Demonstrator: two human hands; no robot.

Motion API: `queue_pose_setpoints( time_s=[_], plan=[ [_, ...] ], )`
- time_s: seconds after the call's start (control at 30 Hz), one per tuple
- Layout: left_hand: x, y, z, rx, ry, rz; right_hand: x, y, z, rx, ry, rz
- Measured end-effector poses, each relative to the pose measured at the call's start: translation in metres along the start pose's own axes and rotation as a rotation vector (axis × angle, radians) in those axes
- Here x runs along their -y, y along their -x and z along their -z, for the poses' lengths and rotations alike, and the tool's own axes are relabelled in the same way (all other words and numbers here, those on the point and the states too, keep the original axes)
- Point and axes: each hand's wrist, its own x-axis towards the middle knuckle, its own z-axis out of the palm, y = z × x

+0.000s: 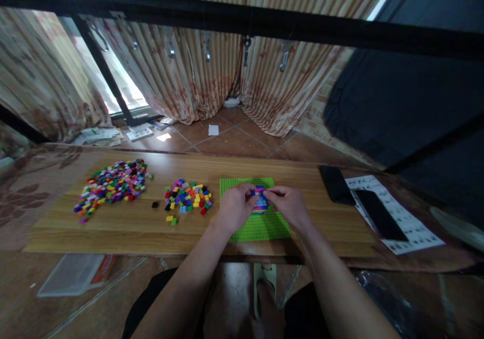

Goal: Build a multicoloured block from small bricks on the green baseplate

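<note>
A small structure of toy bricks (259, 207), blue with pink and yellow layers, stands on a green studded baseplate (249, 234). My left hand (236, 205) is closed at its left side, fingers bent against the bricks. From the right, my right hand (289, 203) pinches at the structure's upper edge with thumb and forefinger. My fingers partly cover the bricks, so any single brick between them cannot be made out.
Left of the baseplate lies a small pile of mixed bricks (189, 195), with a larger pile (113, 183) farther left. A black wallet-like case (336, 184), a phone (381, 215) and a printed sheet (408, 233) lie right. A dark bar (227, 14) crosses above the wooden table (132, 235).
</note>
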Motion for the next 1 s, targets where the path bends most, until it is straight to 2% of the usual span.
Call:
queue_pose_setpoints(
  time_s=[0.47, 0.7, 1.0],
  plan=[
    [0.000, 0.001, 0.000, 0.003, -0.059, -0.031, 0.015, 0.008, -0.001, 0.031, -0.194, -0.148],
    [-0.004, 0.002, -0.003, 0.014, -0.132, -0.045, 0.008, 0.004, -0.004, 0.015, -0.232, -0.175],
    [-0.021, 0.000, -0.011, 0.035, -0.328, -0.074, -0.003, 0.002, -0.006, 0.059, -0.202, -0.151]
  ],
)
